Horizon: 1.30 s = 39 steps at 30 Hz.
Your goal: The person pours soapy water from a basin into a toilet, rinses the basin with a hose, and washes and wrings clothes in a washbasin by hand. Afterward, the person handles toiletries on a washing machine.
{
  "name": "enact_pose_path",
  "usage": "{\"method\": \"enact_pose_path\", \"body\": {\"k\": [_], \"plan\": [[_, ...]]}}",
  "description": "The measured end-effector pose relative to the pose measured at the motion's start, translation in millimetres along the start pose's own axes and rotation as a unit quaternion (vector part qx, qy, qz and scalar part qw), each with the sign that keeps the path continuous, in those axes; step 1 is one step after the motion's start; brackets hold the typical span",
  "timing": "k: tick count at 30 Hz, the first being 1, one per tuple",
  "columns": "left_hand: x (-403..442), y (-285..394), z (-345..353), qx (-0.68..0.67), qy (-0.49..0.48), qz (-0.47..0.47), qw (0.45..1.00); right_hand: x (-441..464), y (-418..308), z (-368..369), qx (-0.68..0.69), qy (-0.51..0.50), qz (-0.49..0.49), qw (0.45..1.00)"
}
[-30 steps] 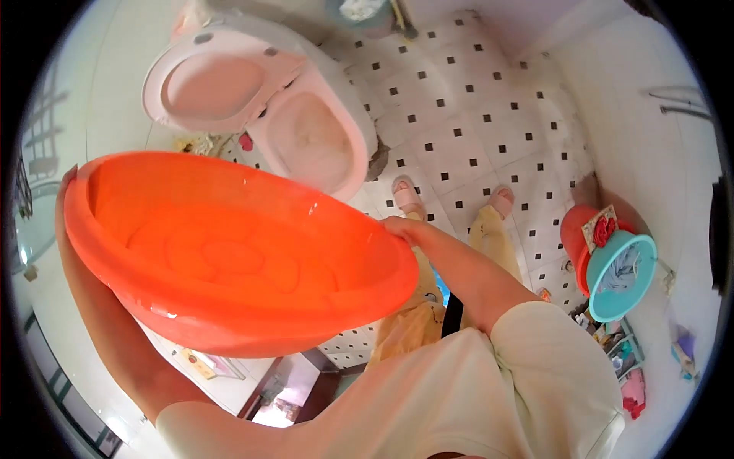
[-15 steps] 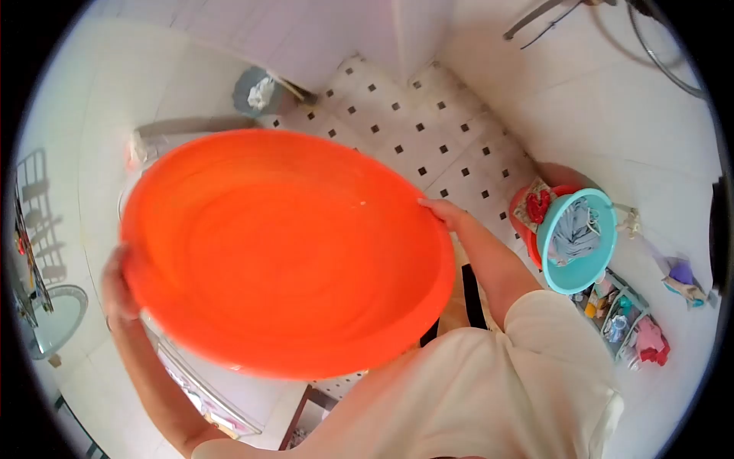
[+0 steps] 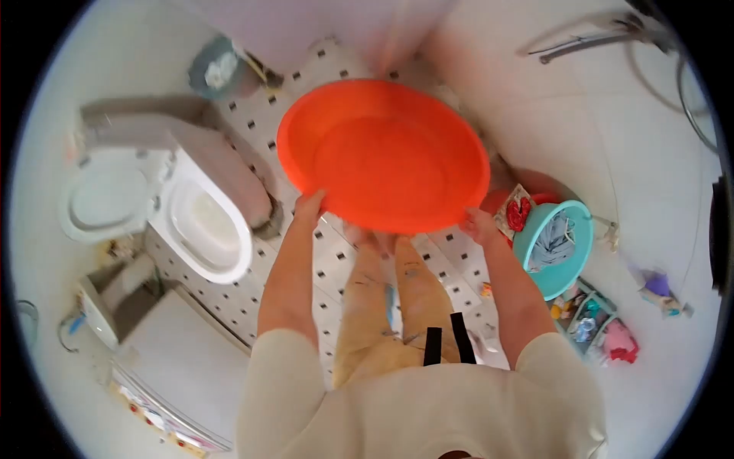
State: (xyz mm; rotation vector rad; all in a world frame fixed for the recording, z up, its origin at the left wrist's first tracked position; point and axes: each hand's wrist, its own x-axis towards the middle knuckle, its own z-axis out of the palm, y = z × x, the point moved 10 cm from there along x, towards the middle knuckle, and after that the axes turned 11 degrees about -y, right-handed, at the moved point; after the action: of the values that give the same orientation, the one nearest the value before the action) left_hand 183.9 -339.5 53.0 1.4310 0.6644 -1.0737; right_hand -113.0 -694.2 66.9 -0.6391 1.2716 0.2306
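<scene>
From where I'm standing, both grips are holding the orange basin by its near rim, and it is filling the upper middle of the frame. The left grip is pinching the rim at its lower left, the right grip at its lower right; the fingers beneath are hiding from me. I can't tell whether the base is resting on the tiled floor or hanging above it.

What's worrying me is the far side: if the basin is hanging, nothing I'm seeing is supporting that edge, so a loosening pinch could be letting it dip and drop. The right edge is also sitting near the turquoise bucket and the red bucket at the right; a swing that way could be knocking them. The near rim is hanging close by the trouser legs too, so a pull back could be bumping the shins.

Compared with half a second ago, the basin is lying farther up the frame and looking smaller. Both grips are now sharing the near rim instead of spanning opposite ends, and the toilet is showing at the left, where the basin was covering it.
</scene>
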Motion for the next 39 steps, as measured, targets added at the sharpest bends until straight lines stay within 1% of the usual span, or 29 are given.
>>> {"method": "enact_pose_path", "body": {"k": [2, 3, 4, 6, 8, 9, 10, 12, 14, 16, 18, 20, 21, 22, 23, 24, 25, 26, 28, 30, 31, 32, 34, 36, 37, 38, 39], "plan": [[37, -62, -9, -0.054, 0.038, 0.03, 0.997, 1, 31, 4, 0.02, 0.023, 0.063, 0.998], [49, -95, -7, -0.064, 0.009, 0.023, 0.998, 12, 48, -3, -0.03, -0.006, 0.075, 0.997], [64, -120, -1, -0.069, -0.02, 0.025, 0.997, 11, 63, -5, -0.053, 0.01, 0.099, 0.994], [88, -187, 23, -0.2, -0.028, 0.005, 0.979, 4, 84, 2, -0.091, 0.034, 0.131, 0.987], [45, -184, 41, -0.164, 0.074, -0.034, 0.983, -5, 99, 5, -0.178, 0.031, 0.136, 0.974], [61, -218, 49, -0.189, 0.087, -0.073, 0.975, -4, 96, 11, -0.218, 0.028, 0.126, 0.967], [91, -267, 57, -0.213, 0.093, -0.11, 0.966, -4, 97, 20, -0.239, -0.004, 0.131, 0.962], [98, -286, 70, -0.261, 0.046, -0.104, 0.959, -8, 99, 34, -0.285, -0.064, 0.141, 0.946], [65, -235, 81, -0.303, -0.059, -0.009, 0.951, -8, 85, 48, -0.326, -0.099, 0.112, 0.933], [98, -256, 66, -0.12, -0.009, -0.006, 0.993, -13, 60, 67, -0.37, -0.137, 0.073, 0.916], [96, -238, 70, -0.008, -0.004, 0.054, 0.999, -28, 14, 86, -0.418, -0.168, 0.018, 0.893], [47, -195, 100, -0.128, -0.062, 0.047, 0.989, -52, -58, 103, -0.398, -0.184, -0.116, 0.891], [21, -171, 116, -0.186, -0.088, 0.038, 0.978, -78, -103, 101, -0.383, -0.175, -0.192, 0.886], [3, -162, 129, -0.185, -0.082, 0.051, 0.978, -107, -152, 98, -0.375, -0.163, -0.248, 0.879], [-22, -152, 148, -0.182, -0.084, -0.003, 0.98, -140, -206, 98, -0.367, -0.152, -0.304, 0.866], [-20, -160, 164, -0.229, -0.12, 0.035, 0.965, -175, -255, 97, -0.36, -0.149, -0.357, 0.849], [-28, -165, 178, -0.253, -0.095, 0.016, 0.963, -212, -306, 87, -0.342, -0.122, -0.434, 0.825], [-49, -157, 198, -0.263, -0.114, 0.025, 0.958, -252, -347, 78, -0.327, -0.097, -0.489, 0.803], [-72, -150, 241, -0.25, -0.147, 0.0, 0.957, -336, -413, 69, -0.289, -0.062, -0.584, 0.756], [-99, -119, 289, -0.269, -0.212, -0.015, 0.939, -421, -445, 69, -0.277, -0.053, -0.687, 0.669], [-126, -85, 320, -0.265, -0.236, 0.004, 0.935, -461, -453, 68, -0.275, -0.066, -0.731, 0.622], [-156, -47, 351, -0.259, -0.261, 0.022, 0.93, -500, -457, 67, -0.273, -0.044, -0.771, 0.574], [-206, 32, 408, -0.251, -0.332, 0.083, 0.906, -561, -468, 62, -0.302, 0.077, -0.84, 0.444], [-244, 105, 454, -0.244, -0.403, 0.154, 0.869, -599, -480, 67, -0.329, 0.211, -0.835, 0.388], [-263, 133, 473, -0.229, -0.413, 0.17, 0.865, -615, -486, 70, -0.338, 0.276, -0.825, 0.36], [-283, 160, 490, -0.214, -0.422, 0.187, 0.861, -610, -506, 68, -0.358, 0.278, -0.804, 0.384], [-298, 182, 504, -0.198, -0.431, 0.203, 0.857, -603, -520, 70, -0.388, 0.296, -0.802, 0.343]]}}
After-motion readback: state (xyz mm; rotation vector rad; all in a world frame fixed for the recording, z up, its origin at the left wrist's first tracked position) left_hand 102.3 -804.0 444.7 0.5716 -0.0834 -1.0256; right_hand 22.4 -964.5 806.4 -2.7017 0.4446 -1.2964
